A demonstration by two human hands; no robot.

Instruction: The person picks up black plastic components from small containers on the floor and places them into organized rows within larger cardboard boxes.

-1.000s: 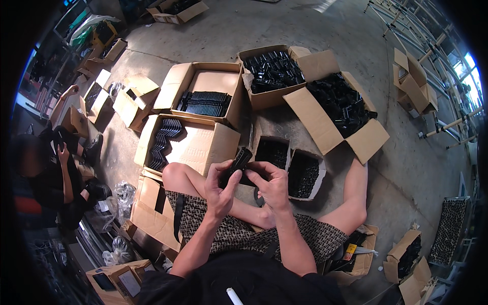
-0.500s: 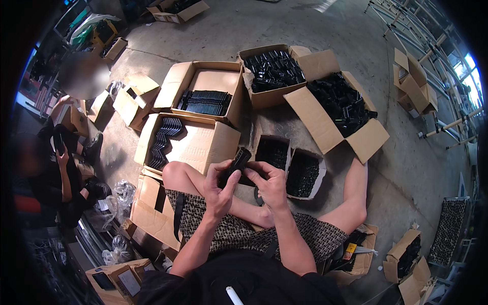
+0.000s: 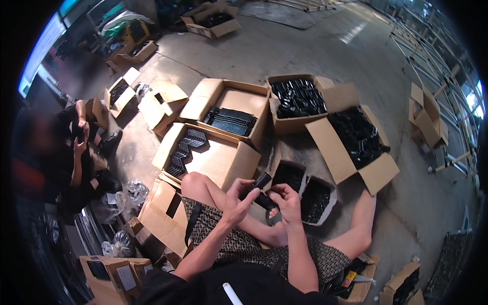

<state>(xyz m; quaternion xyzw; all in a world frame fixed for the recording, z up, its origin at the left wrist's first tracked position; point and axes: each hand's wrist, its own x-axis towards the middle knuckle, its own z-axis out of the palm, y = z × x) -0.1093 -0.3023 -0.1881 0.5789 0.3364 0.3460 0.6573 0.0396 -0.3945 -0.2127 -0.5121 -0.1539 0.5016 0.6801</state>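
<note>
My left hand (image 3: 238, 202) is closed around a black plastic part (image 3: 262, 180) whose end sticks up past the fingers. Just right of it, my right hand (image 3: 287, 204) has its thumb and fingertips pinched together; anything between them is too small to make out. A gap shows between the right fingertips and the part. Both hands are above my crossed leg. Beyond them are two small open boxes of little black pieces (image 3: 316, 199), the nearer with a pale wall (image 3: 329, 209).
Two cartons (image 3: 244, 148) at left hold stacked black parts in rows. Far right, cartons of loose glossy black parts (image 3: 297, 99) have spread flaps (image 3: 333, 147). Another person (image 3: 76, 147) sits at left beside plastic bags (image 3: 134, 193). Metal racks (image 3: 432, 71) stand at right.
The view has shifted, so boxes appear lower and further right. My right fingertips have come away from the black part, which is tilted differently. The other person's hands have come together.
</note>
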